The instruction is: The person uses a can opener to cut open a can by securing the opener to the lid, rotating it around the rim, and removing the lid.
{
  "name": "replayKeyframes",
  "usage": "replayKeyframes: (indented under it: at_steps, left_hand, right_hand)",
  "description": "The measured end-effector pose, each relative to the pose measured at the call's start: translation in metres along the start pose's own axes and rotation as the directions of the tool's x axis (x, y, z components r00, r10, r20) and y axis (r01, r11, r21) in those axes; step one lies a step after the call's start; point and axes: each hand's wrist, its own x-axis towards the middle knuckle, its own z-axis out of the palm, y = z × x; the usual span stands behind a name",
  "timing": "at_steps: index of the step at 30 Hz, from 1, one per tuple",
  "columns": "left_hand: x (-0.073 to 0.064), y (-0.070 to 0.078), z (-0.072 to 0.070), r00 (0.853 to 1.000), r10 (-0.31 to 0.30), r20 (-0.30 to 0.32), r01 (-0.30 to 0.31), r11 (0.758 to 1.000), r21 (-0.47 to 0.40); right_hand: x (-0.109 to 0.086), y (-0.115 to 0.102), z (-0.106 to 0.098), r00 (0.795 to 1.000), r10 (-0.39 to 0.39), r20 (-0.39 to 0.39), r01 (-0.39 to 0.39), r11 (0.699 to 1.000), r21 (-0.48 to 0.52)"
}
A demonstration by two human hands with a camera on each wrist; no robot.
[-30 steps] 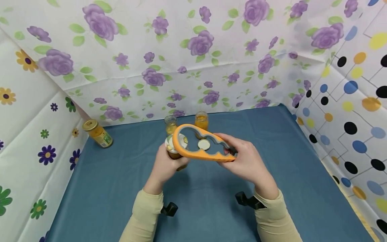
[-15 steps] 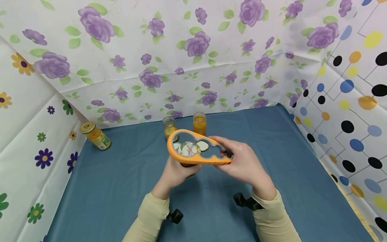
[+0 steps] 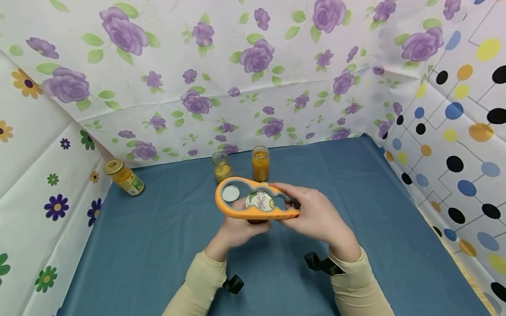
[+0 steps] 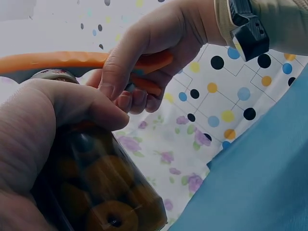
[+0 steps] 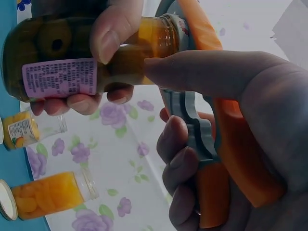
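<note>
1. Head: your left hand (image 3: pixel 240 230) is wrapped round a dark-filled clear glass jar (image 3: pixel 258 221) above the blue tabletop (image 3: pixel 158 245); your right hand (image 3: pixel 314 211) grips an orange-and-grey plastic jar opener (image 3: pixel 245 213), which frames the white printed lid (image 3: pixel 260 199).
2. Left wrist: your left hand sits just below the opener.
3. Right wrist: your right hand curls round both handles.

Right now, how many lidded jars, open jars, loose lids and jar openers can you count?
Glass jars with lids on: 2
Open clear glass jars with yellow-orange food: 2
Loose round white lids: 2
Orange-and-grey looped jar opener: 1
Total: 7
</note>
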Motion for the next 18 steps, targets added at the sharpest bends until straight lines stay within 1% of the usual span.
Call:
replayKeyframes:
  at_steps: [4, 7, 9, 13, 16, 18]
  left_hand:
    - [0.0003, -0.0003, 0.0008, 1.000, 0.009, 0.007, -0.010, 1.000, 0.002]
    - [0.0008, -0.0015, 0.0014, 0.999, 0.035, -0.003, -0.035, 0.999, 0.004]
    - [0.0007, -0.0025, 0.0018, 0.999, 0.042, -0.016, -0.042, 0.999, 0.005]
    - [0.0002, -0.0035, 0.0028, 0.999, 0.010, -0.034, -0.010, 1.000, 0.016]
    - [0.0003, -0.0046, 0.0035, 0.999, -0.028, -0.027, 0.028, 1.000, 0.007]
    - [0.0008, -0.0056, 0.0039, 0.999, -0.034, -0.014, 0.034, 0.999, -0.007]
  right_hand:
    - [-0.0014, -0.0020, -0.0020, 0.999, 0.007, 0.040, -0.007, 1.000, -0.005]
    - [-0.0035, -0.0034, -0.0037, 0.998, 0.001, 0.069, -0.001, 1.000, -0.002]
    - [-0.0051, -0.0042, -0.0043, 0.997, 0.000, 0.079, 0.000, 1.000, 0.001]
    - [-0.0088, -0.0059, -0.0058, 0.996, 0.033, 0.088, -0.035, 0.999, 0.021]
    - [-0.0098, -0.0077, -0.0066, 0.990, 0.088, 0.114, -0.091, 0.995, 0.028]
    - [-0.0094, -0.0085, -0.0060, 0.983, 0.130, 0.133, -0.133, 0.991, 0.013]
